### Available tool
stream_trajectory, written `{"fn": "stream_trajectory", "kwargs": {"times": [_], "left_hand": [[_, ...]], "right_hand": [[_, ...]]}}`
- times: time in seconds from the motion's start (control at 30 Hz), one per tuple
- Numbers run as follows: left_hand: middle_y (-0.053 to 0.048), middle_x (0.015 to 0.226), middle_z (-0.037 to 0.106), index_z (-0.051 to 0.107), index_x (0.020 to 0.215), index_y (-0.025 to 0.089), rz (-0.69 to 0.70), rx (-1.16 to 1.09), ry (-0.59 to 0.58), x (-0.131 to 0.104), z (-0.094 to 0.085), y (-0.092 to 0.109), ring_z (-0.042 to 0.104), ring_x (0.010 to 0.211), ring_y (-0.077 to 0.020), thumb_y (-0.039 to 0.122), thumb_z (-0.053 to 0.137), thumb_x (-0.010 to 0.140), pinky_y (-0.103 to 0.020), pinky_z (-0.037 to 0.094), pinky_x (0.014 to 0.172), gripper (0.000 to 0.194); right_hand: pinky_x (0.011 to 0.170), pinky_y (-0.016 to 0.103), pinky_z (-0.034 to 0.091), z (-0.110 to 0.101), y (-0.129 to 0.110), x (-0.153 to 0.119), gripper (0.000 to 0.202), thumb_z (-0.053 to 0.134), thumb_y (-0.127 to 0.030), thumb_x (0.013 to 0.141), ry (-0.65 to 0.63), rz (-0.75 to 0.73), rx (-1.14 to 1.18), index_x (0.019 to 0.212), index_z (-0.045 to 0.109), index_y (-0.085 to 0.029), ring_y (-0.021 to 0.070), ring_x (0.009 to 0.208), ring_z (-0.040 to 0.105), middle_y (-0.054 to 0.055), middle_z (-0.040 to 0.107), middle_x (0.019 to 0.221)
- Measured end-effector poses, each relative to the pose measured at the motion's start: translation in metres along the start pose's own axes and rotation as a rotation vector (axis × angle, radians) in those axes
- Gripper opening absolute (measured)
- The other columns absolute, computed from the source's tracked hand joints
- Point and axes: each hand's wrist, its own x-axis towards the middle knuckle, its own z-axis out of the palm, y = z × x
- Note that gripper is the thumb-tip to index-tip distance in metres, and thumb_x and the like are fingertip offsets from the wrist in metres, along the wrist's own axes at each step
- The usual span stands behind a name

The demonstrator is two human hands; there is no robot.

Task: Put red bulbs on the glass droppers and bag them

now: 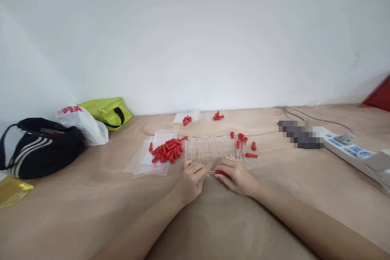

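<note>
My left hand is closed on one end of a thin clear tube, at the middle of the table. The fingers of my right hand wrap round a red rubber bulb at the tube's other end. Just beyond both hands lies a row of clear tubes side by side. Left of the row, a pile of red bulbs rests on clear plastic bags. Several loose red bulbs are at the row's right end.
Farther back are more bags with red bulbs. A black bag, a white plastic bag and a green bag stand at left. At right lie a power strip, cables and a blurred dark object.
</note>
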Motion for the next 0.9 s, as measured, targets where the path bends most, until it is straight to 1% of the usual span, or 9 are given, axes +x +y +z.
{"fn": "stream_trajectory", "kwargs": {"times": [0.17,0.37,0.47,0.57,0.63,0.7,0.77,0.83,0.9], "left_hand": [[-0.002,0.069,0.059,0.056,0.077,0.017,0.011,0.011,-0.007,0.0,0.003,0.0,0.052,0.065,-0.0139,0.013,0.036,0.083,-0.03,0.029,0.066,0.021],[-0.002,0.07,0.061,0.057,0.077,0.018,-0.013,0.023,-0.064,0.0,0.001,0.001,0.054,0.066,-0.014,0.014,0.038,0.084,-0.03,0.031,0.067,0.021],[-0.002,0.072,0.062,0.058,0.08,0.018,-0.019,0.015,-0.056,0.001,0.001,0.001,0.055,0.067,-0.0138,0.016,0.038,0.085,-0.03,0.031,0.068,0.021],[-0.001,0.074,0.064,0.058,0.084,0.019,-0.025,-0.02,-0.003,0.001,0.001,-0.001,0.057,0.068,-0.0133,0.019,0.037,0.088,-0.031,0.032,0.07,0.021],[-0.002,0.08,0.064,0.055,0.094,0.02,-0.037,-0.045,0.024,0.0,0.001,-0.002,0.058,0.073,-0.0141,0.023,0.039,0.088,-0.031,0.033,0.073,0.018],[-0.005,0.091,0.063,0.048,0.108,0.019,-0.079,-0.052,0.037,-0.001,0.0,-0.004,0.057,0.083,-0.0168,0.028,0.042,0.087,-0.033,0.034,0.079,0.024],[-0.009,0.101,0.059,0.039,0.117,0.018,-0.152,-0.04,0.053,-0.002,0.0,-0.006,0.054,0.094,-0.0202,0.032,0.042,0.086,-0.036,0.035,0.083,0.035],[-0.011,0.107,0.056,0.036,0.12,0.018,-0.22,-0.028,0.057,-0.002,0.0,-0.007,0.051,0.1,-0.0223,0.033,0.042,0.085,-0.039,0.035,0.085,0.038],[-0.011,0.108,0.054,0.036,0.119,0.019,-0.25,-0.023,0.033,-0.002,0.0,-0.007,0.049,0.101,-0.0235,0.031,0.044,0.083,-0.041,0.035,0.086,0.038]], "right_hand": [[0.064,0.03,0.04,0.0,0.0,0.002,0.017,0.043,-0.024,0.085,-0.022,-0.013,-0.008,0.084,0.058,-0.017,0.0162,0.071,0.05,0.006,0.059,0.075],[0.065,0.031,0.041,0.001,0.002,0.003,0.017,0.043,-0.025,0.085,-0.063,-0.03,-0.009,0.084,0.058,-0.017,0.017,0.072,0.051,0.006,0.059,0.074],[0.066,0.031,0.043,0.001,0.003,0.002,0.018,0.044,-0.027,0.085,-0.04,-0.025,0.047,0.087,0.06,-0.018,0.0167,0.073,0.053,0.006,0.06,0.076],[0.067,0.029,0.045,0.002,0.002,0.0,0.02,0.044,-0.028,0.085,0.063,0.036,0.191,0.096,0.059,-0.02,0.0154,0.075,0.054,0.006,0.06,0.081],[0.068,0.029,0.046,0.003,0.002,0.001,0.02,0.046,-0.029,0.084,0.152,0.135,0.299,0.099,0.057,-0.021,0.0147,0.075,0.055,0.006,0.059,0.083],[0.067,0.028,0.047,0.003,0.005,0.003,0.02,0.049,-0.032,0.082,0.263,0.268,0.412,0.098,0.054,-0.021,0.0142,0.073,0.056,0.004,0.058,0.082],[0.062,0.026,0.047,-0.002,0.014,0.008,0.023,0.054,-0.037,0.078,0.383,0.392,0.522,0.093,0.051,-0.021,0.0132,0.069,0.055,0.002,0.056,0.077],[0.057,0.024,0.045,-0.015,0.03,0.013,0.029,0.055,-0.044,0.074,0.476,0.483,0.587,0.091,0.051,-0.021,0.0118,0.063,0.053,0.0,0.053,0.072],[0.052,0.023,0.042,-0.032,0.05,0.018,0.038,0.05,-0.05,0.075,0.547,0.587,0.561,0.098,0.053,-0.019,0.0108,0.057,0.05,-0.001,0.051,0.068]]}}
